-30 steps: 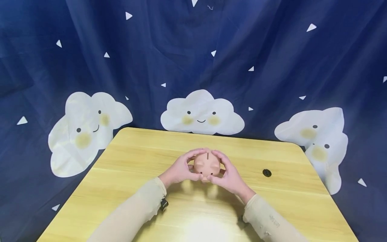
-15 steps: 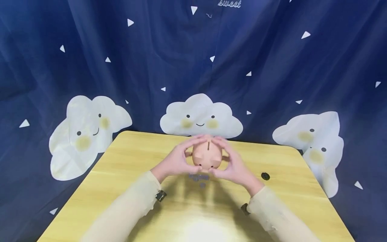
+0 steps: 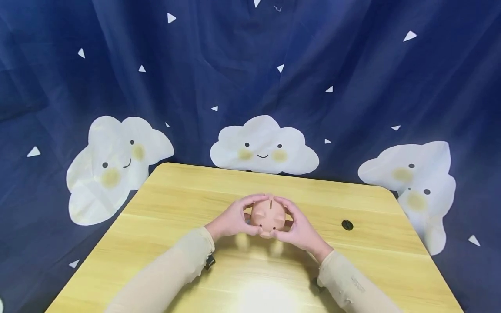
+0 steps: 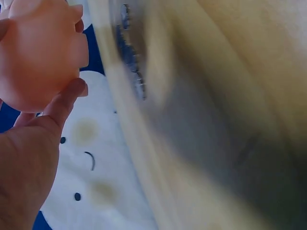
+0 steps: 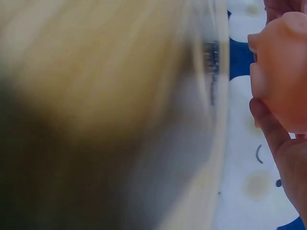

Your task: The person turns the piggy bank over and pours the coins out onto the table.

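Both hands hold a pink piggy bank (image 3: 268, 215) over the middle of the table, its slot facing up and its snout toward the person. My left hand (image 3: 233, 218) grips one side, fingers curved behind and thumb near the snout. The other side is gripped the same way by my right hand (image 3: 300, 229). Several silvery coins (image 4: 130, 56) lie on the tabletop below the raised bank in the left wrist view. The coins (image 5: 212, 64) also show, blurred, in the right wrist view, while the bank and hands hide them in the head view.
A small black round disc with a ridge (image 3: 347, 225) lies on the wooden table (image 3: 176, 191) to the right. Behind the table hangs a dark blue curtain (image 3: 242, 87) with white clouds and triangles. A bright glare falls on the near table.
Both hands raised the piggy bank, with coins showing beneath it half a second ago, then brought it back down, nearer the table. The black disc stays in place; the head view shifts slightly.
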